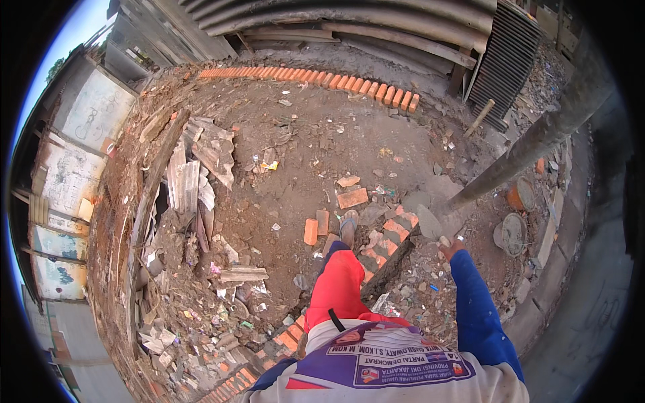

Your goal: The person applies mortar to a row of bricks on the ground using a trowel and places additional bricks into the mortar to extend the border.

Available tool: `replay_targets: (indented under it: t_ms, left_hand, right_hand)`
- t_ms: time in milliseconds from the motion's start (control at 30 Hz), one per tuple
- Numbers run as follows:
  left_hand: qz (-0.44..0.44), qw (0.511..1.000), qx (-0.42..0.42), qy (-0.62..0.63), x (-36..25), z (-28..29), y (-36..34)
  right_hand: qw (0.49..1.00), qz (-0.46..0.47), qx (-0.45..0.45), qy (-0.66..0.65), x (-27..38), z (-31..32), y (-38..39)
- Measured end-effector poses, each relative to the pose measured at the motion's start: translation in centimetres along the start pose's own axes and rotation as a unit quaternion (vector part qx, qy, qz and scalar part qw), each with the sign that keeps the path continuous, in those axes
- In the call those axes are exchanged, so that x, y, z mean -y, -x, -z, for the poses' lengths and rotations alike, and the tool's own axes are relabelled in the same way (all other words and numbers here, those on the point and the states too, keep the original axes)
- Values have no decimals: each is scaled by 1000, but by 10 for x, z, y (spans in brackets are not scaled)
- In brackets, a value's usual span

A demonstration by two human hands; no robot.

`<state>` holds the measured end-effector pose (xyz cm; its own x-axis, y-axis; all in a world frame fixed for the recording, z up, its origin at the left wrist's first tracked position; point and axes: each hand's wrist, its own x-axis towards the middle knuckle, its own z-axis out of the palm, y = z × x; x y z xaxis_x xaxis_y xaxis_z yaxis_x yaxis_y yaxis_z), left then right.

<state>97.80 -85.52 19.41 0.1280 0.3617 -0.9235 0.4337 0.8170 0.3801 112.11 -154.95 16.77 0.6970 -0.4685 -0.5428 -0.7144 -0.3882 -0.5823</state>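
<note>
My right hand (451,247) is closed on the short handle of a trowel, whose pale grey blade (427,220) points forward beside the concrete pole. Just left of it runs a low course of red bricks (391,232) with grey mortar, continuing down past my legs toward the lower left. My sandaled foot (348,225) rests on the dirt left of this course, near loose bricks (311,232) and broken pieces (352,197). A bucket of grey mortar (512,235) stands right of my hand, an orange bucket (521,195) behind it. My left hand is not visible.
A slanting concrete pole (504,161) rises at right. A long row of bricks (316,77) lies before corrugated sheets (342,17). Broken sheeting (185,178), a long timber (148,228) and rubble fill the left, beside stained wall panels (64,174).
</note>
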Motion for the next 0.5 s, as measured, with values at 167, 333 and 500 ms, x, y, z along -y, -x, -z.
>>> replay_targets:
  t_ms: [167,333,500]
  left_hand:
    - [35,999,-26,25,-54,-186,-38]
    - [45,997,-61,-29,-128,-341,-47]
    - [-26,993,76,-84,-189,-531,-44]
  right_hand:
    - [995,-36,-68,67,94,-25,-106]
    - [963,-188,-18,194,147,-20,-137]
    - [968,-234,-64,62,219,6,-171]
